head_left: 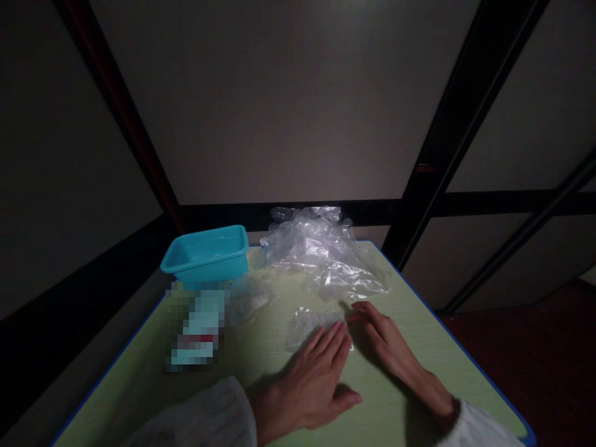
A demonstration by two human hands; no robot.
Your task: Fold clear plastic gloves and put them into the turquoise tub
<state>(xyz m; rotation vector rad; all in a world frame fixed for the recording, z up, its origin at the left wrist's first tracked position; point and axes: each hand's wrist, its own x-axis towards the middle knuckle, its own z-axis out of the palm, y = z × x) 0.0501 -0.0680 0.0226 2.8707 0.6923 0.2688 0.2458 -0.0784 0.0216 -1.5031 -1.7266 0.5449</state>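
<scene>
My left hand (311, 379) lies flat on the green table (261, 354), fingers stretched out and together, its tips on a small clear plastic piece (307, 323). My right hand (382, 338) rests just to the right, fingers extended toward the same plastic piece, its fingertips touching the edge of it. Neither hand grips anything. Both wrists wear pale knitted sleeves.
A heap of crumpled clear plastic (321, 248) lies at the table's far edge. A turquoise tub (207, 254) stands at the far left. A blurred packet (198, 329) lies before it. The table has a blue rim; a dark frame and wall stand behind.
</scene>
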